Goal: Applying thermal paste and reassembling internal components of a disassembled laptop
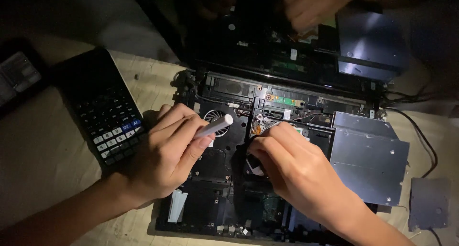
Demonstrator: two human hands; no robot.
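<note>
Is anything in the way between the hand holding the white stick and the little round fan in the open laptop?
Nothing visible stands between them. The left hand holds the white stick right over the fan in the open laptop. The right hand works beside it, more toward the middle, not across the fan.

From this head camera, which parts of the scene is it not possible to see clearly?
- Fingertips of the right hand: curled down into the opened laptop, hidden by the hand itself.
- Front end of the white cylinder: covered by the left hand.
- Another person's hand at the top: dark, blurred, cut by the edge.
- Calculator upper part: too dark.
</note>
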